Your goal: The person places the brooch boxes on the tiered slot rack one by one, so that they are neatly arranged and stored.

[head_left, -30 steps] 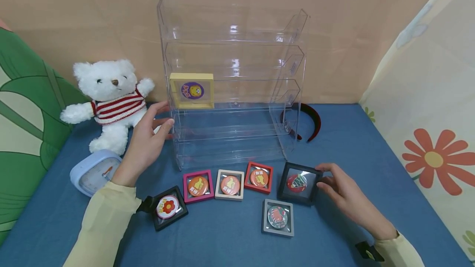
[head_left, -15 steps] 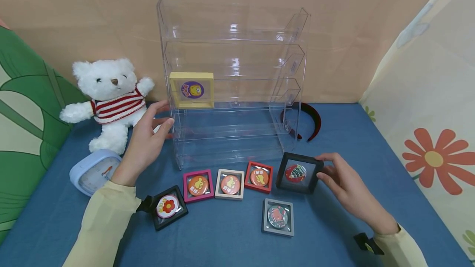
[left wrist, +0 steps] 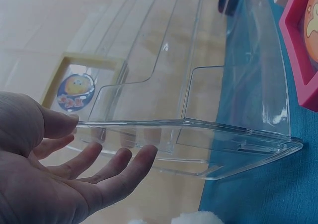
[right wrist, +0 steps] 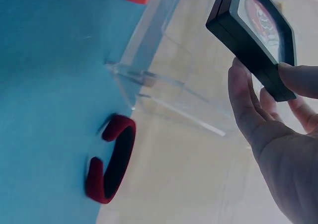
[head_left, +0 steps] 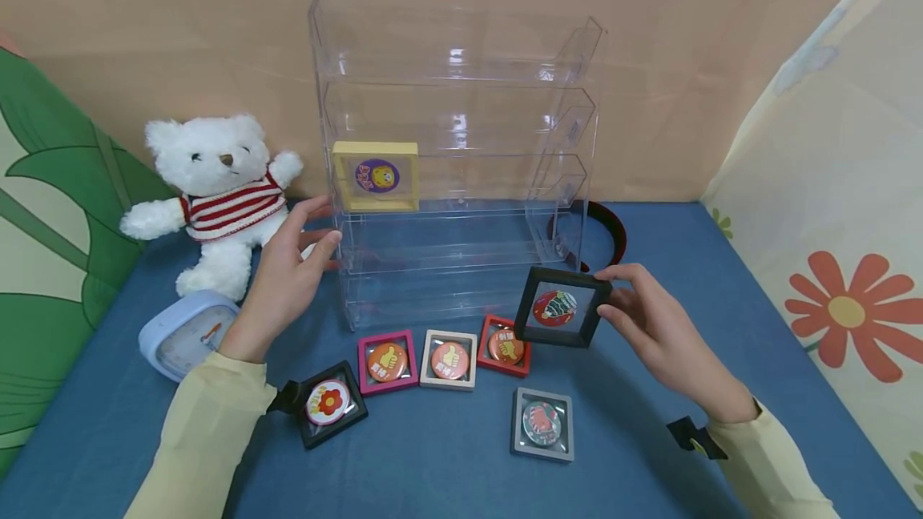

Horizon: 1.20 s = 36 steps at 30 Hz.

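My right hand (head_left: 634, 307) pinches a black framed badge case (head_left: 558, 307) by its right edge and holds it in the air before the lower right of a clear acrylic tiered rack (head_left: 454, 158); the case (right wrist: 253, 35) also shows in the right wrist view. My left hand (head_left: 292, 271) rests with straight fingers (left wrist: 107, 169) against the rack's left side wall (left wrist: 198, 144). A yellow framed badge (head_left: 375, 175) stands on a middle shelf at the left. On the blue cloth lie a black flower case (head_left: 328, 403), a pink case (head_left: 388, 362), a beige case (head_left: 449, 360), a red case (head_left: 503, 345) and a grey case (head_left: 542, 424).
A white teddy bear (head_left: 216, 199) in a striped jumper sits left of the rack, with a pale blue clock (head_left: 183, 333) in front of it. A dark red headband (head_left: 609, 235) lies behind the rack's right side. Patterned fabric panels stand at the left and right edges.
My right hand has lifted the black case off the cloth and carried it up and to the left, towards the rack. The left hand has stayed on the rack's side.
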### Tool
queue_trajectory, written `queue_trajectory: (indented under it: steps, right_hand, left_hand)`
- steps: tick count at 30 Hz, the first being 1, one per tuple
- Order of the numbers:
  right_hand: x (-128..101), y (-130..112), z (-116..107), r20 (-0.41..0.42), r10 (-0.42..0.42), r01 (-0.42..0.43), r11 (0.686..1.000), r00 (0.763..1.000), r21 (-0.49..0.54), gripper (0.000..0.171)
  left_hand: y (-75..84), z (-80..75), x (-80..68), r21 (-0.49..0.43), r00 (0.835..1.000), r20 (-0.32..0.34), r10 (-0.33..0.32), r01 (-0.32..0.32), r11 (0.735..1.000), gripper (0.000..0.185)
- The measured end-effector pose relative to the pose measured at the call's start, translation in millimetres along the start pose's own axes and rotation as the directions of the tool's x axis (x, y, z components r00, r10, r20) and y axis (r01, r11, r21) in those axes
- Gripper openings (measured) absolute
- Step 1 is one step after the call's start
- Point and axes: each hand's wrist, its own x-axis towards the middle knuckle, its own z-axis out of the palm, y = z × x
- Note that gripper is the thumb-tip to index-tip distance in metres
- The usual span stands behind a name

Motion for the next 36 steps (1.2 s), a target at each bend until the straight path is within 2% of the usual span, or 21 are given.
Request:
queue_trajectory:
  steps: [13,23,29,36]
  right_hand:
    - [33.8,-13.5,2.2,-0.057,-0.031,0.03,0.999,0.998,-0.012,0.044]
    - [56.6,-30.4,3.0,-0.118,-0.03,0.035,0.999,0.993,0.037,0.045]
    - [75.9,-37.2,5.7,-0.138,-0.052,0.061,0.996,0.989,0.061,0.044]
    - [101.0,-45.5,6.8,-0.183,-0.121,0.132,0.99,0.976,0.048,0.042]
  left_hand:
    - [1.5,-2.1,0.1,0.011,1.0,-0.008,0.001,-0.001,1.0,0.051]
    - [-1.7,0.1,-1.7,-0.01,1.0,0.001,-0.005,0.005,1.0,0.051]
    - [-0.2,0.3,-0.9,-0.009,1.0,-0.003,0.001,-0.001,1.0,0.051]
    - [0.6,-0.5,-0.6,-0.013,1.0,0.008,-0.01,0.01,1.0,0.051]
